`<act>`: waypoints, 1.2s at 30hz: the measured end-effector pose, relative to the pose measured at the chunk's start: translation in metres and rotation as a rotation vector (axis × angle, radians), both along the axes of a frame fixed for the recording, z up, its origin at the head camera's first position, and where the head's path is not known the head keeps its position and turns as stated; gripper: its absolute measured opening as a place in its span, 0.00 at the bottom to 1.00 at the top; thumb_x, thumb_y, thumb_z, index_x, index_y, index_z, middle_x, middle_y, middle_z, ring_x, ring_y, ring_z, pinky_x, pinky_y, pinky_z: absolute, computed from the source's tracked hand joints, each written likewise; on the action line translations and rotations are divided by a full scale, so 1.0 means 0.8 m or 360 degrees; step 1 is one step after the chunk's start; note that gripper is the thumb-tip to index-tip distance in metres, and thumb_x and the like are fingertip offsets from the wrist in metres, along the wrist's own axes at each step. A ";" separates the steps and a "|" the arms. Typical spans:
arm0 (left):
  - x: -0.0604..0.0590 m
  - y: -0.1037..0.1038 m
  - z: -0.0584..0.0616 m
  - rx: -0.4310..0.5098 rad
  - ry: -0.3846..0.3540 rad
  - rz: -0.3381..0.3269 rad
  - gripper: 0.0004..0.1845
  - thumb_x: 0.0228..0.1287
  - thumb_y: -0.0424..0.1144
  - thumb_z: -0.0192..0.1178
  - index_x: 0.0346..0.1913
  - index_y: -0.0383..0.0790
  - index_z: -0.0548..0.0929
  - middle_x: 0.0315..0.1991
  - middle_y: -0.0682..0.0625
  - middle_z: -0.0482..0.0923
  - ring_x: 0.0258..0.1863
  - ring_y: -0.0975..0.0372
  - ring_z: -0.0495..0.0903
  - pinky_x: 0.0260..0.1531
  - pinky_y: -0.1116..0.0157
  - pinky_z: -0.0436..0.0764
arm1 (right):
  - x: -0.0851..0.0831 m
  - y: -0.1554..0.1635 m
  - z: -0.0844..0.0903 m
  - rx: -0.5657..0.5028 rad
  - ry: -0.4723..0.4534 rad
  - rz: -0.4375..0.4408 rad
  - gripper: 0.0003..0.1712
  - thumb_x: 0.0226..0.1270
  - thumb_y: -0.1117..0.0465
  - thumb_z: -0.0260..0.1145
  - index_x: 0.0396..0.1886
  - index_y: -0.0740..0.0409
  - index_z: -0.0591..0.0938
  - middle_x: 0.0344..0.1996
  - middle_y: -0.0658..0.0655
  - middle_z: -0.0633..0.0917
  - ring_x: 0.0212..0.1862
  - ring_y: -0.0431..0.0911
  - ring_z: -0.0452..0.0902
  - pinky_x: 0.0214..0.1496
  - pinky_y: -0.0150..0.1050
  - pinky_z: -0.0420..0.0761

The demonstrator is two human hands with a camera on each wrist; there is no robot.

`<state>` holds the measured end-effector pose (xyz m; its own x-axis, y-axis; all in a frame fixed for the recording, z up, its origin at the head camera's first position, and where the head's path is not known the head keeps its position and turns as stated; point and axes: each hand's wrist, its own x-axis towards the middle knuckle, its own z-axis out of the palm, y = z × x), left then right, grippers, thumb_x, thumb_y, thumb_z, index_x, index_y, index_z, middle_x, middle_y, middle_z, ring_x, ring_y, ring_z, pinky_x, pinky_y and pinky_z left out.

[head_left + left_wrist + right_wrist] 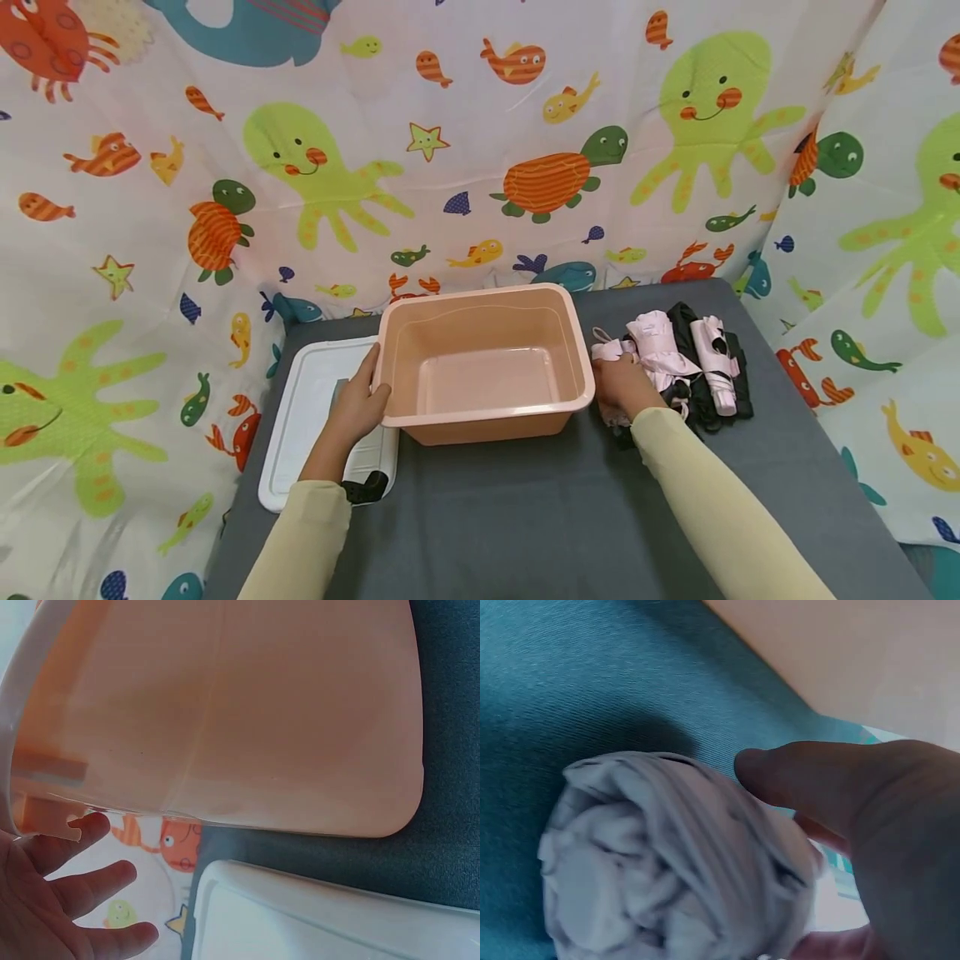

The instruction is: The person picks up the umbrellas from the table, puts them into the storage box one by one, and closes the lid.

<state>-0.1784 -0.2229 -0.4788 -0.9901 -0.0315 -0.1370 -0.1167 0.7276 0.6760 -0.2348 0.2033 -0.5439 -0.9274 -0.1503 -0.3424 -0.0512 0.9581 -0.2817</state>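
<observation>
A: Grip status?

B: Right hand (626, 387): thumb on one side of a pink umbrella (682, 855), fingers on the far side. We read it as a pinch round the rolled body. Left hand (360, 408): fingers spread, touching the outside of the peach tub (487, 429) under its rim. Can't tell how hard it presses.

A: Where's the umbrella?

B: Just right of the tub, at the left end of the pile. Other pink umbrellas (716, 358) and black fabric (741, 375) lie to its right. Can't tell if it's resting on the table (487, 517) or slightly raised. White lid (300, 417) is left of the tub, partly under our left forearm.

A: How do we do this step cleanly?

B: Our call: grip the thick middle, not the loose folds, or the roll may unwind. Thumb looks near the edge of the roll, so we'd wrap it further over. Then straight up first, so we don't drag the neighbours along.

A: Left side?

B: Light steadying only. If we shove, the tub could slide right into our own knuckles.
</observation>
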 end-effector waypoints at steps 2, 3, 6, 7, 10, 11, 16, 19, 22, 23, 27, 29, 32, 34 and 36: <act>0.000 0.000 -0.001 -0.0002 -0.0007 -0.0001 0.39 0.67 0.41 0.45 0.78 0.57 0.44 0.71 0.38 0.63 0.59 0.45 0.76 0.53 0.46 0.78 | 0.001 -0.001 -0.005 0.0016 -0.0017 -0.0042 0.29 0.71 0.45 0.50 0.64 0.56 0.75 0.56 0.78 0.74 0.55 0.74 0.70 0.54 0.70 0.72; 0.000 0.000 -0.001 -0.0003 -0.0007 -0.0003 0.39 0.67 0.41 0.45 0.78 0.57 0.43 0.72 0.38 0.63 0.59 0.44 0.76 0.53 0.46 0.78 | 0.002 -0.002 -0.007 0.0015 -0.0022 -0.0070 0.29 0.71 0.44 0.51 0.64 0.55 0.75 0.56 0.78 0.73 0.54 0.74 0.71 0.53 0.71 0.72; 0.000 -0.001 -0.001 -0.0010 -0.0005 0.0008 0.39 0.67 0.41 0.45 0.78 0.57 0.43 0.71 0.38 0.63 0.58 0.44 0.77 0.52 0.46 0.78 | 0.005 -0.005 -0.012 0.0020 0.0003 -0.0118 0.29 0.70 0.44 0.52 0.64 0.54 0.75 0.53 0.78 0.71 0.51 0.73 0.71 0.50 0.71 0.73; 0.000 -0.001 -0.001 -0.0011 -0.0003 0.0014 0.39 0.67 0.41 0.45 0.78 0.57 0.43 0.71 0.38 0.63 0.58 0.44 0.77 0.52 0.46 0.78 | 0.005 -0.005 -0.014 0.0019 0.0024 -0.0125 0.29 0.69 0.44 0.53 0.64 0.53 0.74 0.53 0.79 0.70 0.50 0.73 0.71 0.49 0.71 0.74; 0.000 -0.001 -0.001 -0.0013 -0.0010 0.0026 0.39 0.67 0.41 0.45 0.78 0.57 0.43 0.71 0.38 0.63 0.55 0.45 0.79 0.51 0.46 0.79 | 0.008 -0.004 -0.016 0.0033 0.0099 -0.0113 0.30 0.67 0.43 0.56 0.65 0.51 0.74 0.53 0.78 0.71 0.50 0.74 0.70 0.46 0.71 0.74; 0.000 0.000 -0.001 -0.0011 -0.0009 0.0030 0.39 0.67 0.41 0.45 0.78 0.57 0.43 0.71 0.38 0.63 0.54 0.45 0.79 0.50 0.46 0.79 | 0.008 -0.003 -0.016 0.0034 0.0113 -0.0113 0.30 0.66 0.43 0.57 0.65 0.50 0.74 0.54 0.78 0.71 0.51 0.74 0.70 0.46 0.71 0.74; 0.001 0.001 0.000 -0.0002 -0.0027 0.0041 0.38 0.67 0.42 0.44 0.78 0.59 0.43 0.71 0.38 0.64 0.53 0.45 0.79 0.50 0.47 0.79 | 0.010 0.003 -0.014 0.0020 0.0116 -0.0097 0.31 0.66 0.43 0.57 0.67 0.47 0.72 0.55 0.75 0.73 0.52 0.73 0.71 0.46 0.70 0.75; 0.000 0.002 -0.001 0.0007 -0.0049 0.0055 0.38 0.67 0.42 0.44 0.78 0.60 0.43 0.71 0.38 0.64 0.54 0.46 0.79 0.51 0.46 0.79 | 0.012 0.007 -0.011 -0.0025 0.0116 -0.0081 0.31 0.67 0.43 0.56 0.68 0.48 0.71 0.54 0.72 0.74 0.52 0.69 0.71 0.45 0.68 0.76; -0.001 0.003 -0.002 0.0007 -0.0046 0.0057 0.38 0.67 0.43 0.44 0.78 0.61 0.43 0.71 0.39 0.64 0.55 0.46 0.79 0.51 0.46 0.79 | 0.013 0.010 -0.004 -0.0101 0.0127 -0.0074 0.32 0.67 0.43 0.56 0.68 0.48 0.71 0.53 0.69 0.76 0.52 0.65 0.70 0.44 0.65 0.78; -0.001 0.003 -0.002 0.0006 -0.0042 0.0055 0.38 0.67 0.42 0.44 0.78 0.61 0.43 0.71 0.39 0.64 0.54 0.46 0.79 0.50 0.46 0.79 | 0.013 0.011 -0.002 -0.0133 0.0126 -0.0074 0.33 0.66 0.43 0.56 0.68 0.49 0.70 0.53 0.68 0.77 0.51 0.63 0.70 0.43 0.63 0.78; -0.002 0.004 -0.002 0.0013 -0.0019 0.0052 0.39 0.67 0.43 0.44 0.78 0.61 0.43 0.71 0.39 0.64 0.53 0.46 0.79 0.50 0.47 0.79 | 0.012 0.014 0.008 -0.0255 0.0140 -0.0080 0.36 0.62 0.42 0.61 0.69 0.48 0.70 0.48 0.65 0.78 0.47 0.57 0.67 0.41 0.57 0.79; -0.002 0.003 -0.003 0.0030 -0.0023 0.0063 0.39 0.67 0.42 0.44 0.78 0.62 0.43 0.71 0.40 0.64 0.53 0.46 0.79 0.49 0.47 0.79 | 0.012 0.016 0.013 -0.0299 0.0173 -0.0071 0.37 0.60 0.44 0.64 0.69 0.49 0.71 0.46 0.65 0.79 0.46 0.56 0.68 0.40 0.55 0.78; -0.002 0.003 -0.005 0.0071 -0.0035 0.0088 0.39 0.67 0.42 0.44 0.77 0.63 0.43 0.73 0.41 0.62 0.54 0.47 0.78 0.50 0.48 0.80 | 0.014 0.018 0.019 -0.0341 0.0237 -0.0044 0.38 0.57 0.46 0.66 0.68 0.51 0.71 0.48 0.68 0.80 0.47 0.58 0.69 0.44 0.57 0.77; -0.002 0.003 -0.007 0.0110 -0.0040 0.0103 0.38 0.67 0.42 0.44 0.77 0.63 0.43 0.73 0.42 0.62 0.54 0.47 0.79 0.49 0.49 0.80 | 0.015 0.021 0.023 -0.0367 0.0265 -0.0032 0.38 0.57 0.47 0.66 0.68 0.52 0.71 0.51 0.69 0.79 0.51 0.60 0.69 0.49 0.60 0.76; -0.001 0.004 -0.008 0.0150 -0.0033 0.0114 0.38 0.67 0.42 0.44 0.78 0.62 0.44 0.73 0.42 0.61 0.56 0.46 0.78 0.49 0.49 0.81 | 0.016 0.024 0.028 -0.0397 0.0285 -0.0024 0.38 0.57 0.49 0.66 0.69 0.53 0.70 0.54 0.70 0.78 0.54 0.62 0.69 0.52 0.62 0.74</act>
